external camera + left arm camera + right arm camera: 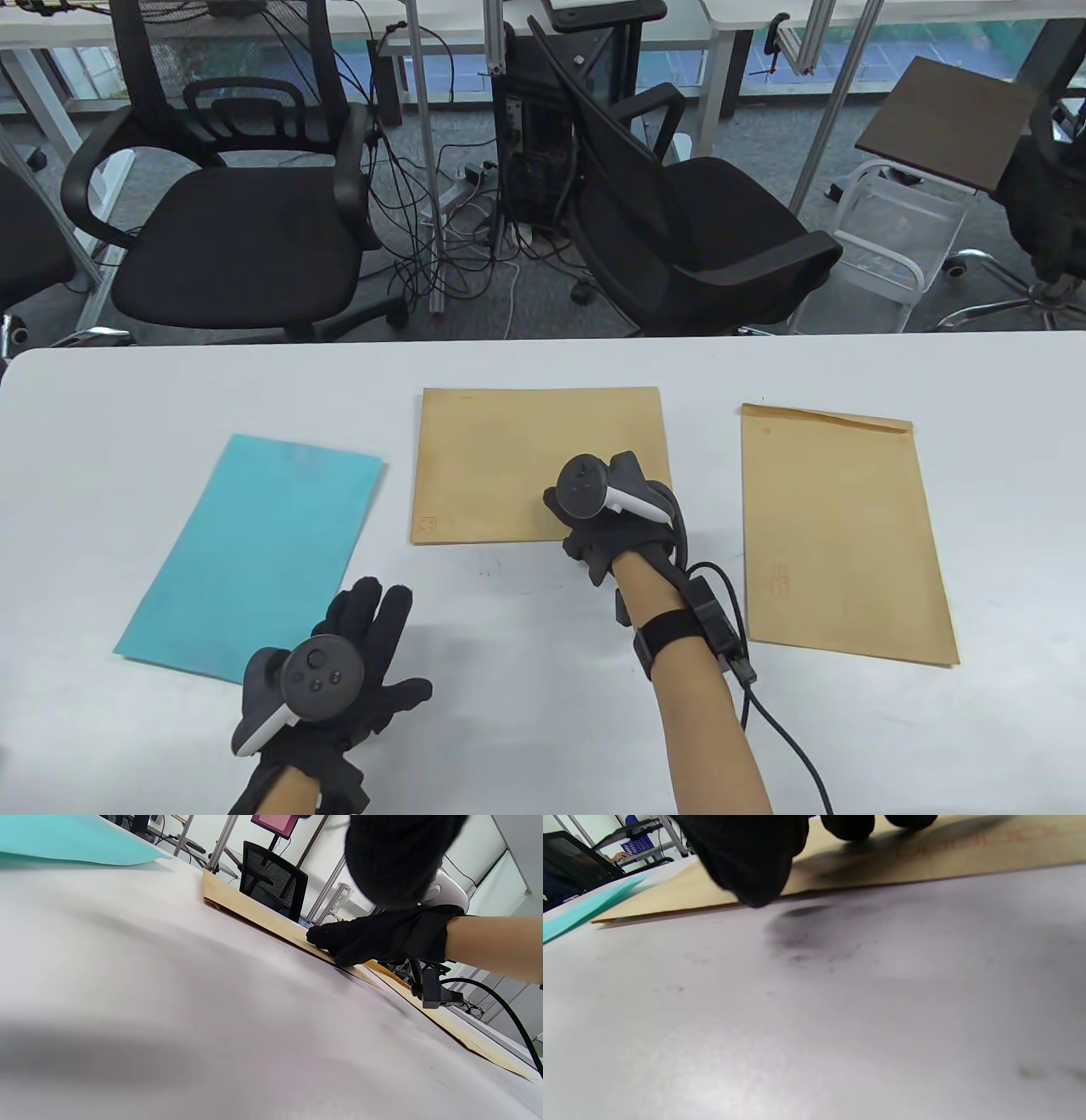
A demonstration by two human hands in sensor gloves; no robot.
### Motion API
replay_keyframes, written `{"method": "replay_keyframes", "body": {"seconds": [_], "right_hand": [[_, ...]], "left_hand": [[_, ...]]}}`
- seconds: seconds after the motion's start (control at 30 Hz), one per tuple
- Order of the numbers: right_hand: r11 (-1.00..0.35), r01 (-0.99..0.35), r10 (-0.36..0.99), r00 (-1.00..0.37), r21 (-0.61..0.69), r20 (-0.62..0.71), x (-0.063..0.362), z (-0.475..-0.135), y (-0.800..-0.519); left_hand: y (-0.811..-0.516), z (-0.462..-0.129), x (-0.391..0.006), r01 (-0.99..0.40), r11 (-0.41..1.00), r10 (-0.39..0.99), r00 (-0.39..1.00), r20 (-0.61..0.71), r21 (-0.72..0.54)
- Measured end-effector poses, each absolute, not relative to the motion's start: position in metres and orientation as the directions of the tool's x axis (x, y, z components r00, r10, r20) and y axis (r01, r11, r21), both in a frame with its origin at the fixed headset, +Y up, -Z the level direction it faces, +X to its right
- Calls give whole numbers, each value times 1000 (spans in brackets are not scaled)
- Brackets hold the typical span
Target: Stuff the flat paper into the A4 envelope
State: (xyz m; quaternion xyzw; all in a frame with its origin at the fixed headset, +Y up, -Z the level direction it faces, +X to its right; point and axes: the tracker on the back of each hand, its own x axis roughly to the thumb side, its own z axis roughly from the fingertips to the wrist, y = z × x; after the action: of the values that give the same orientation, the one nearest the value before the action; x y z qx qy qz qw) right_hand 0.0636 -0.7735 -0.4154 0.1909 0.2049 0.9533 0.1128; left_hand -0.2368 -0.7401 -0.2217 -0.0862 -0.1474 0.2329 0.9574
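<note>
Our left hand [327,679] hovers spread; our right hand [612,514] presses the middle manila envelope's [526,450] near edge. Teal paper [254,552] lies untouched, nothing stuffed.

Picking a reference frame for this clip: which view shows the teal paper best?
The table view: the teal paper lies whole and flat on the table's left. The left wrist view catches only a corner at upper left, the right wrist view only a thin edge-on sliver at left.
</note>
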Motion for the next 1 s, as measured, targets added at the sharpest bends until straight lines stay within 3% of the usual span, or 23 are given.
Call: {"method": "replay_keyframes", "body": {"seconds": [0.2, 0.53, 0.73, 0.83, 1.0], "right_hand": [[-914, -192, 315, -891, 357, 328, 87, -391, -761], [-944, -241, 298, -917, 228, 267, 163, -331, -760], [-961, -236, 258, -952, 141, 166, 213, -302, -763], [-967, -250, 254, -964, 56, 75, 247, -289, -765], [-973, -230, 228, -970, 23, -80, 291, -276, -771]], "left_hand": [[-741, -220, -233, -396, 888, 450, 856, 257, -235], [-744, -217, -225, -361, 900, 423, 859, 288, -246], [-746, -217, -223, -347, 903, 413, 863, 291, -254], [-747, -217, -222, -338, 905, 407, 865, 292, -259], [-748, -216, -221, -318, 910, 392, 869, 303, -265]]}}
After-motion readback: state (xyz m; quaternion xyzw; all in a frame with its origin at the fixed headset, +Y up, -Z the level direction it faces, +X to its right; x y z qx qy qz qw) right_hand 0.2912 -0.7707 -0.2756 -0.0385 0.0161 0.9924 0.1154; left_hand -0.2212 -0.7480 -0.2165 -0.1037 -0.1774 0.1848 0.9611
